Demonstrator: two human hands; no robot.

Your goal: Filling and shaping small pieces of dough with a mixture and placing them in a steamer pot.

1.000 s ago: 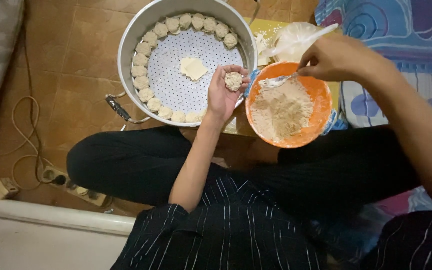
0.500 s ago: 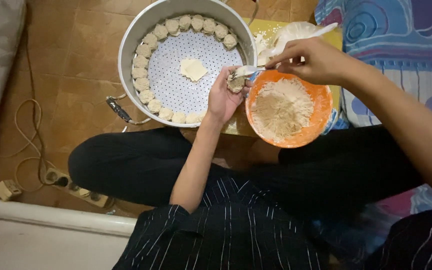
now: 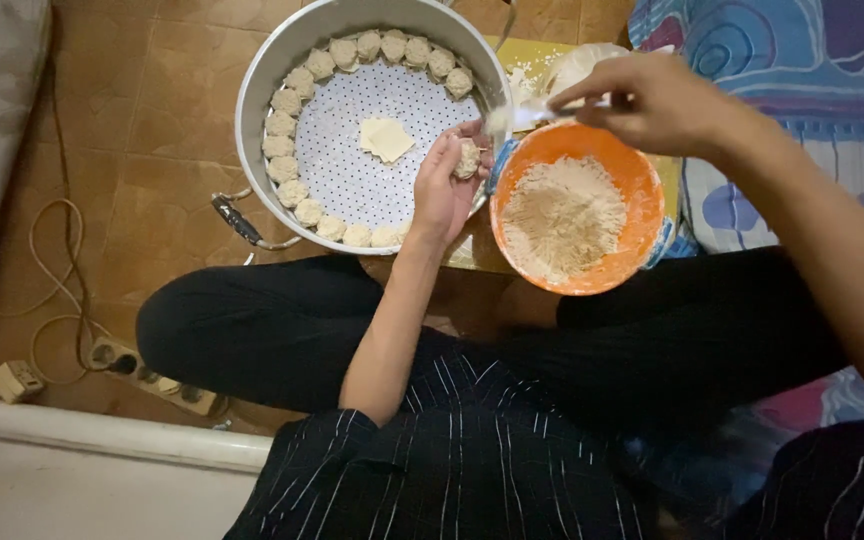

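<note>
Dumpling [image 3: 467, 158], pale, lumpy (filling showing), cupped in left hand [image 3: 447, 180] fingers; right hand [image 3: 652, 100] pinches spoon [image 3: 527, 115].

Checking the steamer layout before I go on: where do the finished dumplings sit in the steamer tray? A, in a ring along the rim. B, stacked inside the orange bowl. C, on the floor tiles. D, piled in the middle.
A: the dumplings line the inner edge of the perforated steamer tray, with only a flat wrapper at its centre.

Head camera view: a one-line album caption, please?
Left hand cups a dumpling; right hand holds a spoon.
</note>
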